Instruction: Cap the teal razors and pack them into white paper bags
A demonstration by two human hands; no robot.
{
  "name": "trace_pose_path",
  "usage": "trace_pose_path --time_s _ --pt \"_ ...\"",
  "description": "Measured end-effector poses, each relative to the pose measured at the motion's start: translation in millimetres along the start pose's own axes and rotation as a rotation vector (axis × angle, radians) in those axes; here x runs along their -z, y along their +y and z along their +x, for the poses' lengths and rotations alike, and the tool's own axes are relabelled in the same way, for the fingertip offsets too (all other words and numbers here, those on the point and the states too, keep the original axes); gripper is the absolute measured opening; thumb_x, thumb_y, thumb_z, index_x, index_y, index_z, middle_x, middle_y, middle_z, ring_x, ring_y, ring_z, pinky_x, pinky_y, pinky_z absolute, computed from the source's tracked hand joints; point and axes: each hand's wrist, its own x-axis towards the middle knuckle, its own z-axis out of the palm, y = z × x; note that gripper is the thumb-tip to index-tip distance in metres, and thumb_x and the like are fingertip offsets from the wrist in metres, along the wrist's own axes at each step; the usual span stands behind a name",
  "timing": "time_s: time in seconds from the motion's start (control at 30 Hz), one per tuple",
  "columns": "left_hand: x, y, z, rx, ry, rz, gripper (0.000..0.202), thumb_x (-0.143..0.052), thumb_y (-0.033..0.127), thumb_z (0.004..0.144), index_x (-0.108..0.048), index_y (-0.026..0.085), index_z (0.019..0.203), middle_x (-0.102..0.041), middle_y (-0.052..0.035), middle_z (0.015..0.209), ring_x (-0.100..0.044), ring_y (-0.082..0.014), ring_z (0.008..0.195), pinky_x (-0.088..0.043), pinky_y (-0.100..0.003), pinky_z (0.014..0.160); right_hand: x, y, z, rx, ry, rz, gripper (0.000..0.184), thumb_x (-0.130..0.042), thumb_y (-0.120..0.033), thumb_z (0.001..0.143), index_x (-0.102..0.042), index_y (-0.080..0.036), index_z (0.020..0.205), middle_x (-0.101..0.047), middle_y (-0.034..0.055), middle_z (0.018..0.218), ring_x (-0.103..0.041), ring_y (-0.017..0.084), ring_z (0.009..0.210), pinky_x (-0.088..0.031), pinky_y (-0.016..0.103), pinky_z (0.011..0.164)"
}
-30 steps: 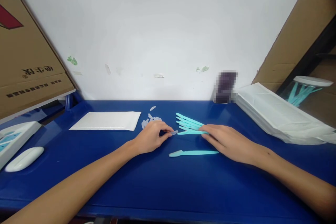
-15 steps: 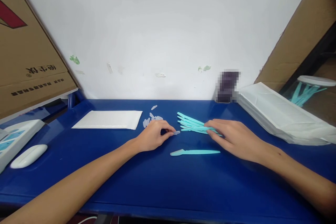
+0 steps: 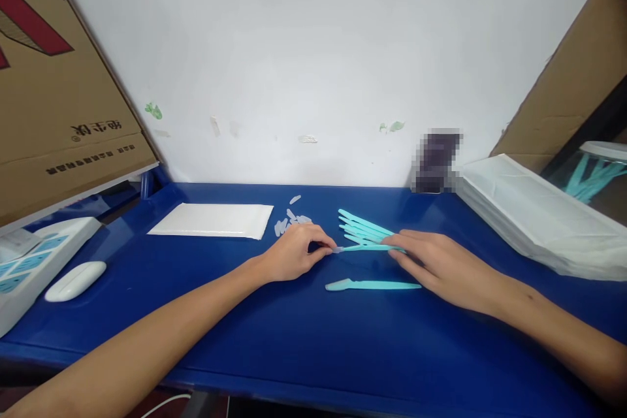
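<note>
Between the thumb and forefinger of my left hand (image 3: 296, 252) is a small translucent blade cap (image 3: 337, 249). My right hand (image 3: 443, 266) grips a turquoise eyebrow razor (image 3: 367, 247) by its handle, its blade end pointing left. Cap and razor tip meet; how far the tip is inside I cannot tell. Several more turquoise razors (image 3: 363, 224) lie fanned just behind, partly under my right fingers. Nearer to me, a single razor (image 3: 385, 285) lies flat, and whether its blade is covered is unclear. Loose translucent caps (image 3: 291, 217) are scattered behind my left hand.
A white padded envelope (image 3: 210, 221) lies at the back left of the blue table (image 3: 294, 346). On the left are a white mouse (image 3: 76, 281) and a power strip (image 3: 46, 255). White packaging (image 3: 533, 222) and a lidded tub of razors (image 3: 597, 173) stand right.
My right hand has brought one razor forward from the fanned bunch, and its tip now meets the cap in my left hand. The whole view has shifted slightly.
</note>
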Motion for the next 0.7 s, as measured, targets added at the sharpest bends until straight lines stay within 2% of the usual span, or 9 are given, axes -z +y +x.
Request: trace_pose_path --time_s 0.23,0.3,0.43,0.53,0.63,0.7 --pt "-4.7 6.0 -1.7 -0.061 0.008 0.013 0.02 -0.057 0.024 0.097 -0.073 0.019 0.107 -0.073 -0.0058 0.097 -0.063 -0.0182 0.089 -0.049 -0.032 0.081 -9.5 -23.1 -2.5 0.057 0.058 0.02 0.042 -0.032 -0.035 0.103 -0.057 -0.025 0.135 -0.068 0.0103 0.117 -0.068 0.024 0.095 -0.055 0.039 0.079" --pt "-3.8 3.5 -2.3 -0.059 -0.003 0.045 0.02 -0.057 0.025 0.097 -0.073 0.02 0.107 -0.072 -0.0055 0.096 -0.062 -0.0184 0.089 -0.048 -0.032 0.081 -8.9 -25.5 -3.0 0.072 0.09 -0.001 0.042 -0.032 -0.037 0.103 -0.061 -0.025 0.131 -0.067 0.0106 0.116 -0.067 0.023 0.095 -0.055 0.037 0.079" --pt "-0.6 2.7 -3.6 -0.077 -0.06 0.048 0.019 -0.058 0.028 0.097 -0.074 0.021 0.105 -0.071 -0.0055 0.097 -0.061 -0.0183 0.091 -0.048 -0.032 0.082 -3.4 -14.0 -2.1 0.05 0.117 -0.145 0.043 -0.03 -0.036 0.103 -0.071 -0.021 0.109 -0.068 0.0106 0.102 -0.066 0.021 0.085 -0.053 0.033 0.071" --pt "2.8 7.5 -4.2 -0.113 -0.098 0.049 0.02 -0.058 0.031 0.097 -0.074 0.022 0.104 -0.067 -0.0059 0.106 -0.06 -0.0182 0.098 -0.048 -0.031 0.086 -1.2 0.8 -1.6 -0.027 0.086 -0.219 0.043 -0.031 -0.037 0.102 -0.07 -0.02 0.104 -0.069 0.0105 0.099 -0.067 0.023 0.084 -0.051 0.032 0.067" --pt "10.4 5.7 -3.8 -0.126 -0.046 0.153 0.025 -0.053 0.033 0.099 -0.074 0.021 0.104 -0.064 -0.007 0.11 -0.058 -0.0193 0.102 -0.047 -0.033 0.09 -1.7 11.6 -0.7 -0.074 0.027 -0.194 0.041 -0.034 -0.04 0.1 -0.071 -0.022 0.103 -0.07 0.0106 0.103 -0.067 0.026 0.091 -0.051 0.035 0.07" --pt "18.6 -2.9 -3.6 -0.11 -0.011 0.294 0.028 -0.048 0.031 0.1 -0.073 0.02 0.105 -0.063 -0.0084 0.109 -0.059 -0.0214 0.101 -0.047 -0.037 0.092 -2.4 15.3 0.5 -0.089 0.018 -0.133 0.039 -0.037 -0.043 0.099 -0.071 -0.023 0.105 -0.071 0.0101 0.107 -0.067 0.027 0.093 -0.05 0.038 0.075"
